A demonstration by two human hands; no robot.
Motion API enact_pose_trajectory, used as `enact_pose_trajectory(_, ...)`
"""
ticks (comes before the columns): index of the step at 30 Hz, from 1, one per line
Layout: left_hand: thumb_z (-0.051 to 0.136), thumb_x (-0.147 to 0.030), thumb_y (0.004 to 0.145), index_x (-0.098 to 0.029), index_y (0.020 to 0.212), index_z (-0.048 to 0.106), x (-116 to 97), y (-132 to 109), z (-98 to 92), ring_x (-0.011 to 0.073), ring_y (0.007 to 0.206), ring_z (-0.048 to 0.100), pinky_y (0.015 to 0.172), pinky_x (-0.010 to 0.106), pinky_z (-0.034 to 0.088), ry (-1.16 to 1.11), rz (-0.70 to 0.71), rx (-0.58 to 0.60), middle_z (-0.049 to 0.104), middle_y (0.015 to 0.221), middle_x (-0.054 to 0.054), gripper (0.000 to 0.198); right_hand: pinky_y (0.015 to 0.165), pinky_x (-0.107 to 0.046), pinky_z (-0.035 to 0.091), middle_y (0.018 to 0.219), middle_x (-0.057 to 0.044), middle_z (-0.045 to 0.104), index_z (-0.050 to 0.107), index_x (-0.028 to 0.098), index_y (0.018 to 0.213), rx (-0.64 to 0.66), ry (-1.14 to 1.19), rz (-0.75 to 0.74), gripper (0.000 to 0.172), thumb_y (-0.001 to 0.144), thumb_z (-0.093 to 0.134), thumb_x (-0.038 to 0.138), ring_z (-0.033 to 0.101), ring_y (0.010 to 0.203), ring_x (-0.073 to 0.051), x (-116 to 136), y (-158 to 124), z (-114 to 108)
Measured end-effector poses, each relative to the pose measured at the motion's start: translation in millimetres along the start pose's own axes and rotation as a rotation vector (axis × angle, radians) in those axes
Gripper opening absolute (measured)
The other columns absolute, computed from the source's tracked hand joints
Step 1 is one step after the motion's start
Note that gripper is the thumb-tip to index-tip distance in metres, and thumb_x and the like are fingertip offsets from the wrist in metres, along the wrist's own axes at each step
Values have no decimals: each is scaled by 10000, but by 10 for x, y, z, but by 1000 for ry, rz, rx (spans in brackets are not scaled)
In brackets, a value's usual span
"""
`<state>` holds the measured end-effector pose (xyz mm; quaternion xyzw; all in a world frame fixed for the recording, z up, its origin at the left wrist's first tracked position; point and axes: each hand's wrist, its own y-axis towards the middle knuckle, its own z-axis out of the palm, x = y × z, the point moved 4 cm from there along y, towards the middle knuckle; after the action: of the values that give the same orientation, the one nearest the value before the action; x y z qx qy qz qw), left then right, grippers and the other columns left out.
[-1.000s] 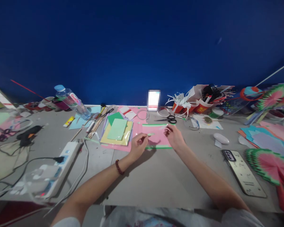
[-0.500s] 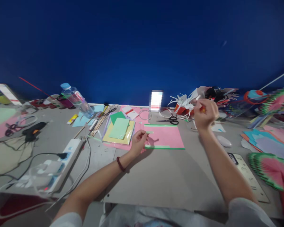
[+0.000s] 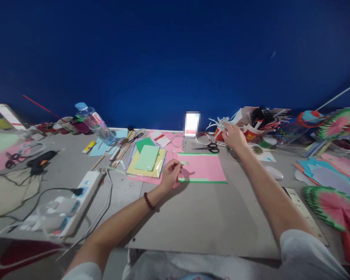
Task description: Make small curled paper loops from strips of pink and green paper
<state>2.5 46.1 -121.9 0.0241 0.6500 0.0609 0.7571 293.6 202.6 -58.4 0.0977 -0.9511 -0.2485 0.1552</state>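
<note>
The left hand [image 3: 171, 173] is closed in a pinch, thumb against forefinger, on a short, narrow, pale-green strip [image 3: 184, 163]. The strip projects to the right from the fingertips, its long axis running left to right, roughly parallel to the long edges of the pink rectangular paper sheet [image 3: 207, 167] beneath it. The sheet has green bands along its near and far edges and lies flat on the grey tabletop [image 3: 207, 221], directly right of the left hand, which is the nearer of the two hands.

The right hand [image 3: 235, 137] is extended beyond the sheet's far right corner, fingers bent downward at the white curling strips [image 3: 217, 123] that spill from a red cup [image 3: 218, 135]. Whether the fingers grip one of these strips cannot be told. From the right hand, the sheet lies to the left and nearer the body.

Just right of the right hand, a second red cup with a pale rim [image 3: 252, 132] contains pens and dark-handled tools. Beside it stands a low, round, green-and-white tub [image 3: 268, 142]; its contents are not discernible. Black-handled scissors [image 3: 211, 147] lie between the first cup and the sheet.
</note>
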Motion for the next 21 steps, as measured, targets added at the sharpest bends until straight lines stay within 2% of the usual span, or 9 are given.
enact_pose_trajectory(2, 638, -326, 765, -164, 682, 558, -28, 1, 10, 82, 554, 504, 536, 204, 436, -2, -6, -3, 565, 663, -8, 199, 818, -404, 467, 917, -141, 664, 600, 111, 1149, -55, 60, -9, 361, 811, 493, 182, 590, 871, -255, 17, 36, -63)
enact_pose_trajectory(5, 643, -331, 750, -164, 677, 562, -48, 11, 12, 79, 531, 493, 515, 202, 422, -6, -13, -18, 571, 643, -11, 199, 958, -455, 385, 956, -142, 662, 636, 128, 1084, -211, 123, -77, 297, 829, 499, 196, 563, 981, -258, 123, 14, -217)
enact_pose_trajectory(7, 649, -338, 741, -165, 682, 568, -39, 23, 5, 80, 516, 487, 502, 204, 418, -7, -17, -28, 569, 625, -15, 200, 1022, -490, 313, 1033, -143, 657, 656, 152, 1056, -311, 98, -116, 275, 838, 490, 177, 534, 1068, -275, 284, -119, -302)
enact_pose_trajectory(9, 650, -333, 741, -167, 682, 569, -20, 34, -6, 80, 507, 489, 506, 208, 426, -7, -19, -37, 557, 604, -24, 194, 1004, -506, 328, 997, -122, 669, 678, 178, 998, -370, 127, -116, 237, 829, 511, 167, 546, 1047, -285, 506, -368, -334)
enact_pose_trajectory(10, 644, -330, 747, -168, 682, 566, -10, 40, -12, 81, 503, 492, 506, 210, 428, -7, -20, -42, 552, 599, -27, 191, 975, -489, 366, 973, -112, 675, 681, 189, 981, -325, 178, -166, 221, 827, 525, 168, 564, 1011, -279, 655, -524, -308)
enact_pose_trajectory(12, 623, -335, 759, -171, 679, 556, 6, 49, -25, 80, 489, 495, 489, 211, 422, -9, -23, -54, 550, 604, -27, 195, 882, -435, 449, 934, -94, 685, 681, 208, 977, -124, 299, -369, 214, 830, 531, 166, 595, 921, -254, 1004, -886, -205)
enact_pose_trajectory(15, 603, -345, 763, -170, 672, 547, 7, 59, -37, 75, 467, 490, 458, 203, 404, -7, -26, -66, 544, 597, -28, 205, 849, -404, 481, 985, -109, 676, 663, 185, 1042, 164, 342, -612, 245, 869, 491, 156, 588, 953, -247, 1410, -1415, -54)
enact_pose_trajectory(18, 598, -341, 765, -166, 656, 547, -17, 60, -32, 72, 438, 488, 453, 198, 402, 0, -29, -66, 512, 540, -43, 212, 833, -400, 489, 979, -106, 668, 645, 166, 1081, 286, 316, -697, 281, 881, 449, 136, 585, 949, -245, 1557, -1709, 22)
enact_pose_trajectory(21, 593, -338, 769, -167, 660, 546, -45, 53, -25, 73, 425, 497, 456, 198, 408, 3, -29, -69, 502, 519, -54, 208, 845, -423, 488, 1030, -122, 651, 623, 166, 1145, 325, 279, -718, 315, 885, 447, 152, 571, 987, -259, 1559, -1795, 61)
